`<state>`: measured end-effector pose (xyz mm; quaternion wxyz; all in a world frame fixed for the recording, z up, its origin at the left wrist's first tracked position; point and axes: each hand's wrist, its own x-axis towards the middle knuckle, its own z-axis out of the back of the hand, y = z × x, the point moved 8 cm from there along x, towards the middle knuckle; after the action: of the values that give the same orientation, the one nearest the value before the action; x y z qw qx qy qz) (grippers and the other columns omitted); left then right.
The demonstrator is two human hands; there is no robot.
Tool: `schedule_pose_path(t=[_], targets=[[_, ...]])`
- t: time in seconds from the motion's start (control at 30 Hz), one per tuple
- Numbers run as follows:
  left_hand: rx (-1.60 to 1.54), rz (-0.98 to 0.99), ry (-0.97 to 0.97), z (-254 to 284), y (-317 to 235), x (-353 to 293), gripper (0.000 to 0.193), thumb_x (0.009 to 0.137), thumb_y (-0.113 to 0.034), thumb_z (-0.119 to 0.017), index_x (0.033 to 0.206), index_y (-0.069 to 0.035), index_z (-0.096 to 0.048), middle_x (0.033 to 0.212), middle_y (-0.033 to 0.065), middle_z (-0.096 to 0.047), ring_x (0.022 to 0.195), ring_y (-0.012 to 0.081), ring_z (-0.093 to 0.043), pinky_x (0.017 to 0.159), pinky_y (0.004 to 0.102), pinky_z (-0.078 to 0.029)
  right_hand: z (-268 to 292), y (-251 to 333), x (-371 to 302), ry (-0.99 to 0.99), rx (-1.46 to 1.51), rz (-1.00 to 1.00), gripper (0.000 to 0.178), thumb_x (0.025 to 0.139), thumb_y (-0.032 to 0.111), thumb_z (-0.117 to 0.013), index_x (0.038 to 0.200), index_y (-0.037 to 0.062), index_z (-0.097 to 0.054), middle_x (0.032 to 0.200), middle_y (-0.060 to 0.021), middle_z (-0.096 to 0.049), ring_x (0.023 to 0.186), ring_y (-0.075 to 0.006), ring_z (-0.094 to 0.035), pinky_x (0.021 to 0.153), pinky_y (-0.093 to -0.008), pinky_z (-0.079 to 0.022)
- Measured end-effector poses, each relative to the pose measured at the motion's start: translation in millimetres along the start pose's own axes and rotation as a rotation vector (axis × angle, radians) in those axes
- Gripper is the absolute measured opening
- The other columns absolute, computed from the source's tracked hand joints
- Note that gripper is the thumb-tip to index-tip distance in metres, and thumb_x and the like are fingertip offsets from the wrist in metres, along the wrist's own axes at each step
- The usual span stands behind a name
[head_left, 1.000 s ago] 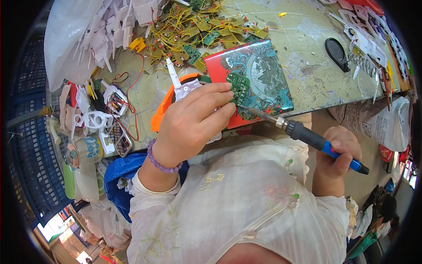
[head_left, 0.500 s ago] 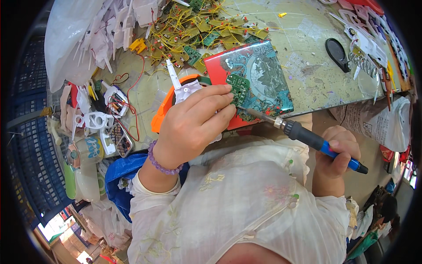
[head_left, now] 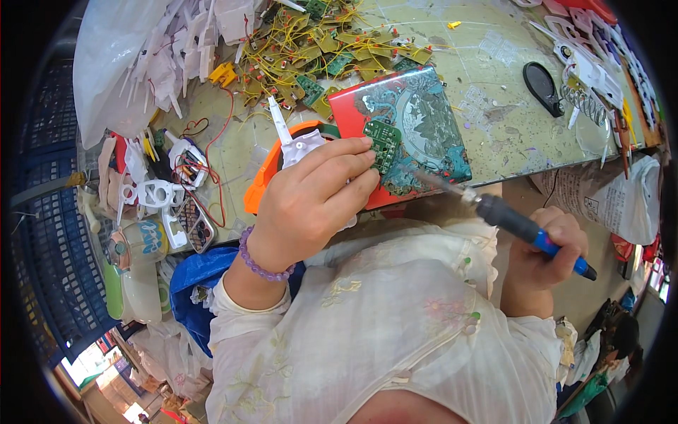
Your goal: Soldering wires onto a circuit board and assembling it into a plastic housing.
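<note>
Right of your left hand (head_left: pixel 311 201), whose grip pinches the small green circuit board (head_left: pixel 383 143), your right hand (head_left: pixel 547 247) clasps the blue-handled soldering iron (head_left: pixel 494 210), tip seemingly just short of it.

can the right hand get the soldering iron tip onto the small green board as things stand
Probably yes. The right hand grips the soldering iron, its tip close beside the small green circuit board held by the left hand over the red tin; nothing lies between them.

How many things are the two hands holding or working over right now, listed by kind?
Small green circuit board in the left hand: 1
Soldering iron in the right hand: 1
Red and teal tin under the board: 1
Total: 3
</note>
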<state>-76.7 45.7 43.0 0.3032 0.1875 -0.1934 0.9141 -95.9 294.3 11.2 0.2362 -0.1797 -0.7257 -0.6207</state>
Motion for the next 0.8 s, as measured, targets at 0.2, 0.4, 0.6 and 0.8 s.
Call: schedule_pose_path(t=[0.2,0.4,0.6,0.8], targets=[[0.002,0.006,-0.004,0.1,1.0,0.2,0.022,0.067,-0.005,-0.064,0.088,0.0,-0.064,0.093,0.0106,-0.063,0.096,0.0271,-0.064,0.071,0.0317,-0.055,20.3,-22.9,-12.2,-0.269,0.032,-0.278,0.063,0.089,0.053,-0.053,0.124,0.001,-0.05,0.091,-0.0109,-0.059,0.067,-0.0146,-0.053,0.057,-0.0279,-0.046],[-0.152,0.204,-0.206,24.3,14.1,-4.9,0.038,0.065,-0.002,-0.077,0.101,-0.004,-0.065,0.1,0.0093,-0.064,0.1,0.0301,-0.06,0.082,0.0392,-0.051,-26.2,-22.6,21.9,-0.015,0.015,-0.12,0.063,0.089,0.047,-0.056,0.127,-0.0021,-0.044,0.094,-0.0217,-0.064,0.081,-0.0295,-0.065,0.073,-0.04,-0.053],[-0.278,0.328,-0.133,20.3,27.3,-20.0,0.023,0.069,-0.005,-0.074,0.091,-0.008,-0.069,0.102,0.0062,-0.064,0.101,0.0276,-0.057,0.087,0.0389,-0.045,-65.3,-28.2,45.7,0.15,0.08,-0.078,0.046,0.088,0.027,-0.065,0.12,-0.0039,-0.053,0.105,-0.0188,-0.064,0.093,-0.0248,-0.065,0.084,-0.0337,-0.05],[-0.352,0.438,-0.126,15.0,33.0,-22.1,0.017,0.071,-0.003,-0.072,0.087,-0.006,-0.069,0.092,0.0065,-0.065,0.088,0.0245,-0.059,0.079,0.0364,-0.045,-91.8,-33.9,46.4,0.268,0.104,-0.124,0.04,0.087,0.017,-0.067,0.12,-0.0016,-0.055,0.106,-0.015,-0.064,0.099,-0.0202,-0.062,0.087,-0.03,-0.047]])
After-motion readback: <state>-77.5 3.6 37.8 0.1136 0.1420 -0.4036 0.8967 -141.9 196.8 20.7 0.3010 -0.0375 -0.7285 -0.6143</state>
